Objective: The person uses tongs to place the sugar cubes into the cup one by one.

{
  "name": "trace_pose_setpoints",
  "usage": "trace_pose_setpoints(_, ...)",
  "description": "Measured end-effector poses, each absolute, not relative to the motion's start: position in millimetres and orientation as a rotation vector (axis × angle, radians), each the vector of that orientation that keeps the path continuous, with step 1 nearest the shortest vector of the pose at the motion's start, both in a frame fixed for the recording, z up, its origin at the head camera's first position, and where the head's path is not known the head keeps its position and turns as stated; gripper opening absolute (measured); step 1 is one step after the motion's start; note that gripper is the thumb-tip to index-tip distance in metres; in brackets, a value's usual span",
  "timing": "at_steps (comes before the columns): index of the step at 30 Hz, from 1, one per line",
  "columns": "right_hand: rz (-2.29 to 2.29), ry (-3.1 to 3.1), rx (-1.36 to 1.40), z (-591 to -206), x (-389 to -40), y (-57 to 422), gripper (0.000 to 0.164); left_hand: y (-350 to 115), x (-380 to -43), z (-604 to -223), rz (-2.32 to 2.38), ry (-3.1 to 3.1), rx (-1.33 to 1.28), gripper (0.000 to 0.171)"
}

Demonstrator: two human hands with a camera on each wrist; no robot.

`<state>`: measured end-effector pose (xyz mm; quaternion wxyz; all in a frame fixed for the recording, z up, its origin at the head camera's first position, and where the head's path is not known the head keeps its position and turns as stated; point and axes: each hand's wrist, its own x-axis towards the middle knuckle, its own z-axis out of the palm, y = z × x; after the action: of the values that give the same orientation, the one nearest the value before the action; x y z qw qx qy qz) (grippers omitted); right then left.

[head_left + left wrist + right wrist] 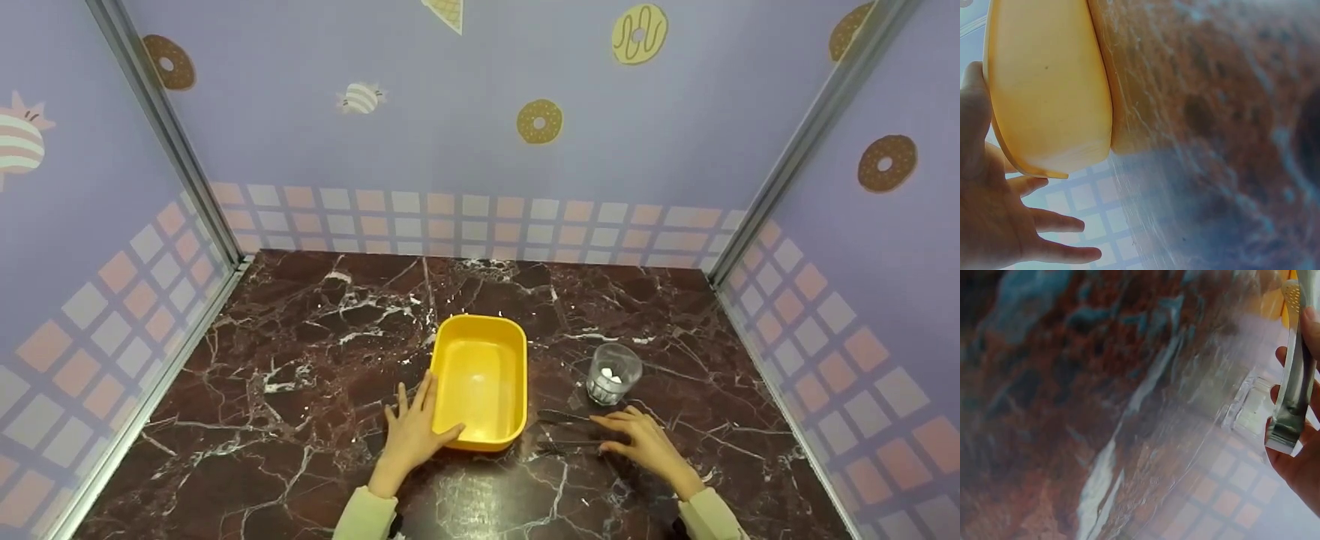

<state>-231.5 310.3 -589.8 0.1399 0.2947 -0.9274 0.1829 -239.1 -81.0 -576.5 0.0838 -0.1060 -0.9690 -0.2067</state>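
A yellow plastic basin (480,439) stands mid-table. My left hand (412,431) rests at its near left corner, thumb over the rim and the other fingers spread. In the left wrist view, basin (1050,84) rim lies between thumb and fingers of the left hand (999,219). Metal tongs (566,444) are in my right hand (645,442), pointing at the basin. The right wrist view shows the tongs (1292,399), with a perforated tip, between thumb and fingers of the right hand (1303,464). A clear glass (616,358) holding small white pieces (609,375) stands just beyond that hand.
Dark red marble patterned table (300,450) lies under everything. Purple printed panels (480,150) with pink and white squares enclose the back and both sides, joined by metal corner posts (795,142).
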Motion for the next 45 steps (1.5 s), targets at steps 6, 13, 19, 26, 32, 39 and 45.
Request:
trace_pose_setpoints(6, 0.442, -2.633, 0.859, -592, -233, 309, 0.050, -82, -240, -577, -0.613, -2.900, -0.321, 0.092)
trace_pose_setpoints(13, 0.466, -2.597, 0.884, -593, -237, 307, 0.050, -83, -240, -577, -0.616, -2.897, -0.318, 0.093)
trace_pose_setpoints(19, 0.437, -2.683, 0.814, -593, -235, 307, 0.051, -82, -240, -576, -0.618, -2.897, -0.318, 0.092)
trace_pose_setpoints(26, 0.394, -2.676, 0.822, -597, -235, 309, 0.054, -81, -240, -576, -0.606, -2.898, -0.315, 0.092)
trace_pose_setpoints(32, 0.421, -2.658, 0.792, -594, -233, 308, 0.055, -80, -240, -576, -0.617, -2.880, -0.321, 0.092)
trace_pose_setpoints(39, 0.444, -2.517, 0.721, -579, -227, 296, 0.048, -81, -239, -575, -0.611, -2.869, -0.341, 0.090)
trace_pose_setpoints(45, 0.458, -2.378, 0.631, -564, -221, 274, 0.045, -74, -238, -565, -0.577, -2.807, -0.368, 0.085)
